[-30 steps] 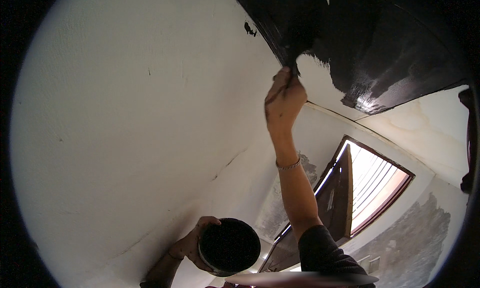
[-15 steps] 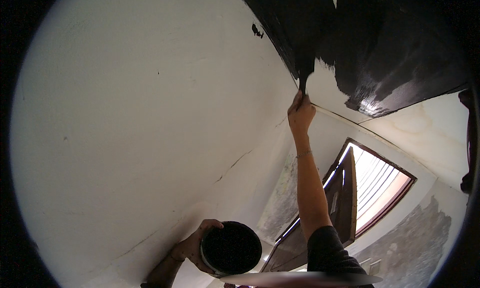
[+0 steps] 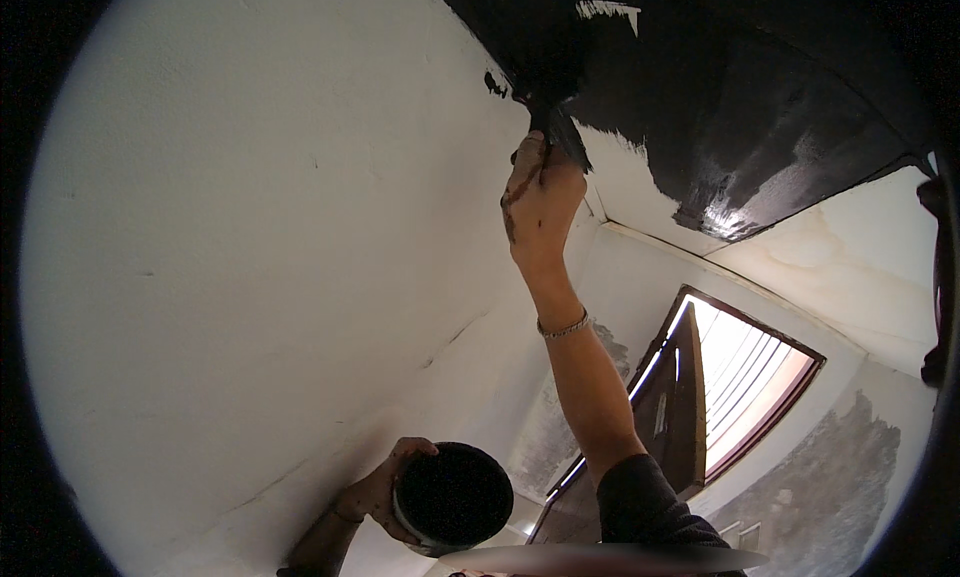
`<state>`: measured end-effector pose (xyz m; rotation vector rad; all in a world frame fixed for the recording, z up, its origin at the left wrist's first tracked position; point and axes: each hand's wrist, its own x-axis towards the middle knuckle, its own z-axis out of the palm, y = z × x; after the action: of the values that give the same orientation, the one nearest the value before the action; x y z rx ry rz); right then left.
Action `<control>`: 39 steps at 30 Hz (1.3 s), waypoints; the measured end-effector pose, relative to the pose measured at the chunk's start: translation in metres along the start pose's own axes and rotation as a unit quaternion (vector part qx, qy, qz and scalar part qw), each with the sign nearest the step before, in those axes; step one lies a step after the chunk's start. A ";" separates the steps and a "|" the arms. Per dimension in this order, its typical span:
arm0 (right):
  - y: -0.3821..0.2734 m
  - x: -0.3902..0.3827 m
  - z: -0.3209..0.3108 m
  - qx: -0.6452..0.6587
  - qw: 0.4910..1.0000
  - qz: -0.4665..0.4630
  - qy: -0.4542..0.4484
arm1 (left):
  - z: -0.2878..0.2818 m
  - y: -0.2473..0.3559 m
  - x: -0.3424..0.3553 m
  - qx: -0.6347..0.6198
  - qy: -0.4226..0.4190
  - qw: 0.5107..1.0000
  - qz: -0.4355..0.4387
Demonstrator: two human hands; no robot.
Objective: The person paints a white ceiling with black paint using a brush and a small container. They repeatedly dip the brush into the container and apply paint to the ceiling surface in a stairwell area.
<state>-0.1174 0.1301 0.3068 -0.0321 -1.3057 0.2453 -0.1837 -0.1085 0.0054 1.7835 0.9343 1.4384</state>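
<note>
Raised overhead, my right hand [image 3: 545, 197] grips a paintbrush [image 3: 542, 117] by its handle, fingers closed round it. The brush's dark head lies against the black paint [image 3: 760, 87] on the ceiling, close to where it meets the white wall [image 3: 250, 177]; its bristles merge with the black. Dark smears mark that hand's fingers and thumb. Low in the view, my left hand [image 3: 380, 497] clasps the side of a round paint bucket [image 3: 405, 512], thumb over the rim. The bucket's inside looks black, and the paint level cannot be made out.
A bare white ceiling patch [image 3: 620, 177] borders the black paint. Beyond my right arm are a barred window [image 3: 750, 367] and its brown wooden shutter [image 3: 680, 407], swung inward. The far wall has a grey stain [image 3: 825, 477]. A thin crack [image 3: 455, 339] crosses the white wall.
My right hand with the paintbrush has come nearer and to the left along the ceiling edge, onto painted black. My left hand and the bucket have barely shifted.
</note>
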 end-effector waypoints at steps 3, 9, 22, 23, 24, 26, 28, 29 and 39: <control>-0.035 -0.007 -0.016 -0.021 0.999 -0.022 -0.038 | 0.000 0.004 -0.003 -0.011 0.012 1.000 -0.013; -0.022 0.002 -0.026 -0.061 0.991 -0.117 -0.009 | 0.000 0.001 -0.002 -0.020 0.016 1.000 -0.005; 0.022 0.000 -0.052 -0.076 0.994 -0.077 -0.025 | 0.002 -0.007 0.013 -0.003 -0.008 1.000 -0.002; 0.027 0.009 -0.049 -0.059 0.994 -0.094 -0.001 | 0.002 -0.007 0.013 -0.004 -0.008 1.000 -0.002; 0.034 0.018 -0.048 -0.057 0.993 -0.106 0.003 | 0.001 -0.007 0.014 -0.005 -0.009 1.000 -0.003; 0.043 0.020 -0.053 -0.032 0.997 -0.064 0.004 | 0.001 -0.007 0.012 -0.004 -0.009 1.000 -0.003; 0.046 0.010 -0.060 0.000 0.996 0.089 0.004 | 0.000 -0.007 0.009 -0.003 -0.008 1.000 -0.005; 0.045 0.002 -0.063 -0.024 0.997 0.072 0.003 | 0.000 -0.007 0.008 -0.006 -0.009 1.000 -0.005; 0.036 0.025 -0.054 -0.062 0.996 -0.059 -0.012 | -0.003 -0.009 0.004 -0.010 -0.015 1.000 -0.014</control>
<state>-0.0658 0.1761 0.3110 -0.0580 -1.3397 0.0638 -0.1873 -0.0999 0.0001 1.7658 0.9216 1.3952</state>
